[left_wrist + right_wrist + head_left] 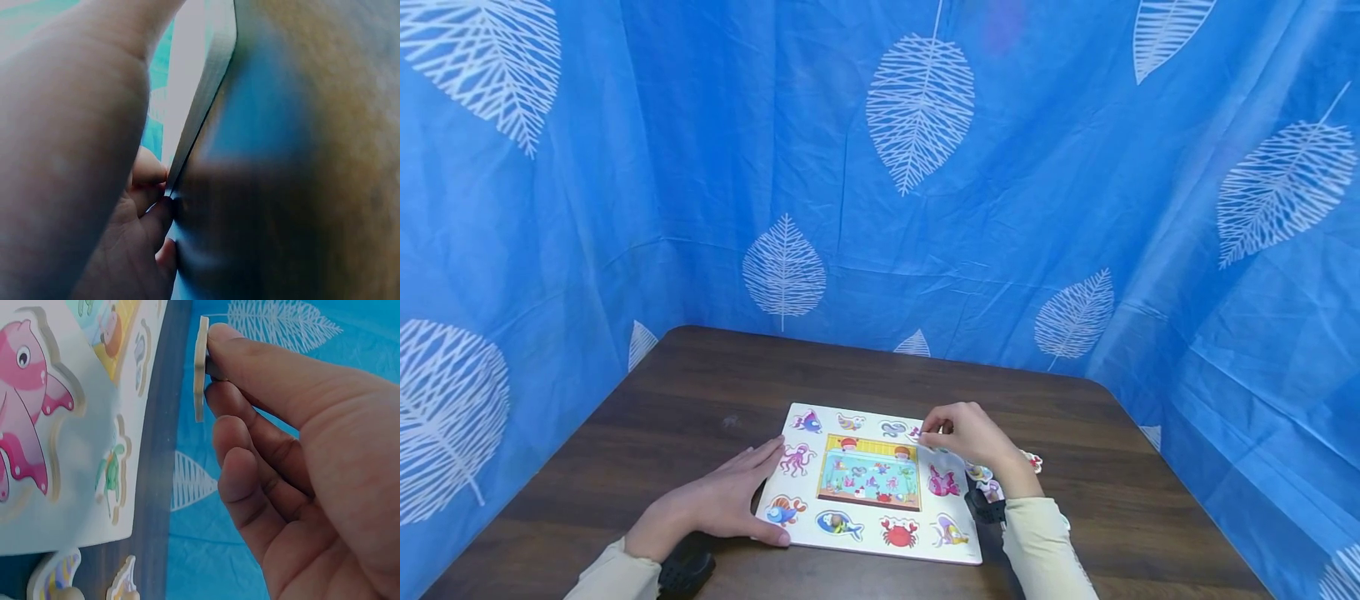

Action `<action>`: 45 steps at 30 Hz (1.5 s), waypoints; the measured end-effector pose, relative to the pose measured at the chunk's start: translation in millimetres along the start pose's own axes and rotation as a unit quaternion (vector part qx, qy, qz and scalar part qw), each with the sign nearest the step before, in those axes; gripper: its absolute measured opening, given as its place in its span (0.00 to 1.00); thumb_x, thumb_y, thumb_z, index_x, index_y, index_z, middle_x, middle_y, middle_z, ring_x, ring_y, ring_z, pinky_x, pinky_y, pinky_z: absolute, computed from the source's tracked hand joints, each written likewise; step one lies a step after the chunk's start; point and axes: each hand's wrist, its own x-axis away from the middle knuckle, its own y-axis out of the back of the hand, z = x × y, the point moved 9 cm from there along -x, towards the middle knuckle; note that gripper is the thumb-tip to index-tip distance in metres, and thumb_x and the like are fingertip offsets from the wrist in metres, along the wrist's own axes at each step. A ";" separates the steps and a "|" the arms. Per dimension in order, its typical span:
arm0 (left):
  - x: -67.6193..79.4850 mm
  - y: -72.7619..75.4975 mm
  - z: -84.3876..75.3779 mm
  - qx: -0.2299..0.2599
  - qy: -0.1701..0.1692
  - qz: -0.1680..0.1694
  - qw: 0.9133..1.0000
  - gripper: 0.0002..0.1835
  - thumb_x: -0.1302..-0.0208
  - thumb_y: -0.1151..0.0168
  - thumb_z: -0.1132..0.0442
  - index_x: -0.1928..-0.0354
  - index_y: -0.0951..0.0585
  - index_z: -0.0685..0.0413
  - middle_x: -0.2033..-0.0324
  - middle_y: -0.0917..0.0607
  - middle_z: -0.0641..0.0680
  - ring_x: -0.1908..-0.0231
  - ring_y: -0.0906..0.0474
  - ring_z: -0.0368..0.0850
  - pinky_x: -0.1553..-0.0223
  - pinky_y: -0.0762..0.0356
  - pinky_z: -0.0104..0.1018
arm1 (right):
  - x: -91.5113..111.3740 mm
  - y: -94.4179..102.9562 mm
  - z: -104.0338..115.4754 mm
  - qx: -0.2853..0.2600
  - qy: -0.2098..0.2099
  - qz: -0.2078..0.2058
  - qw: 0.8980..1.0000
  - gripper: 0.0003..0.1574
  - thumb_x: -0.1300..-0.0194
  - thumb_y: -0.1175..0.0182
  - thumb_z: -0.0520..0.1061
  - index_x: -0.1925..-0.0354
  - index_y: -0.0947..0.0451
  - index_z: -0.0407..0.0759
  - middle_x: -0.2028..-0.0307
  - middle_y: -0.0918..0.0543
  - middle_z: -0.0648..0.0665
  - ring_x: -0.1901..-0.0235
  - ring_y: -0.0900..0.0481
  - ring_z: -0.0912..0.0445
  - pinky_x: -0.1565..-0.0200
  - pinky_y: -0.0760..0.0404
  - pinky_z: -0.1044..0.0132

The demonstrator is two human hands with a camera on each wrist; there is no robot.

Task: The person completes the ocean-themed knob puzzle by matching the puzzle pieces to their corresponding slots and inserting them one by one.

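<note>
A wooden sea-animal puzzle board [868, 421] lies on the table, with a picture of a fish tank in its middle and animal shapes around it. My right hand [966, 429] is over the board's far right corner, pinching a thin wooden puzzle piece [200, 375] between thumb and index finger. In the right wrist view the piece is edge-on, so its printed face is hidden. The other fingers curl loosely below. My left hand [730, 492] spans the board's near left corner, fingers along the left edge and thumb [771, 532] at the front edge.
Several loose puzzle pieces [979, 472] lie to the right of the board, partly hidden by my right wrist; two with knobs show in the right wrist view, one of them a striped piece [53, 575]. The dark wooden table [737, 362] is backed by blue leaf-patterned curtains [850, 167].
</note>
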 end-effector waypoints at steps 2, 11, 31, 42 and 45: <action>0.3 0.1 -0.4 0.000 0.001 0.000 1.000 0.68 0.51 0.24 0.30 0.20 0.46 0.66 0.19 0.48 0.63 0.21 0.51 0.66 0.25 0.48 0.69 | -1.0 -1.5 1.5 0.000 -0.005 -0.002 1.000 0.03 0.36 0.26 0.48 0.63 0.11 0.54 0.71 0.17 0.58 0.70 0.25 0.59 0.67 0.23 0.69; 0.2 0.2 0.0 0.000 0.006 -0.003 1.000 0.68 0.51 0.24 0.30 0.20 0.46 0.65 0.19 0.48 0.63 0.21 0.51 0.68 0.25 0.49 0.69 | -5.5 -6.7 9.6 0.006 0.005 -0.009 1.000 0.02 0.36 0.26 0.46 0.63 0.10 0.54 0.71 0.16 0.60 0.70 0.24 0.60 0.68 0.23 0.69; 1.9 0.2 -0.4 -0.003 0.010 -0.006 1.000 0.69 0.52 0.24 0.30 0.20 0.46 0.65 0.19 0.47 0.63 0.21 0.50 0.67 0.25 0.48 0.69 | -19.9 -19.5 39.6 0.009 0.043 -0.003 0.999 0.02 0.35 0.27 0.47 0.63 0.10 0.53 0.70 0.15 0.59 0.71 0.25 0.61 0.68 0.24 0.69; 2.9 -0.1 -0.8 -0.002 0.009 -0.005 1.000 0.69 0.52 0.24 0.30 0.20 0.46 0.65 0.19 0.47 0.63 0.21 0.50 0.66 0.25 0.48 0.69 | -26.3 -29.8 50.8 0.002 0.038 0.001 0.999 0.02 0.34 0.27 0.49 0.63 0.11 0.53 0.72 0.17 0.59 0.72 0.24 0.61 0.69 0.23 0.70; 3.2 -1.0 -0.9 -0.001 0.007 -0.004 1.000 0.68 0.51 0.24 0.30 0.20 0.45 0.65 0.19 0.47 0.63 0.21 0.50 0.66 0.25 0.48 0.69 | -27.1 -33.6 52.6 0.001 0.046 -0.005 0.999 0.02 0.35 0.27 0.47 0.63 0.11 0.52 0.72 0.17 0.59 0.73 0.25 0.62 0.71 0.24 0.70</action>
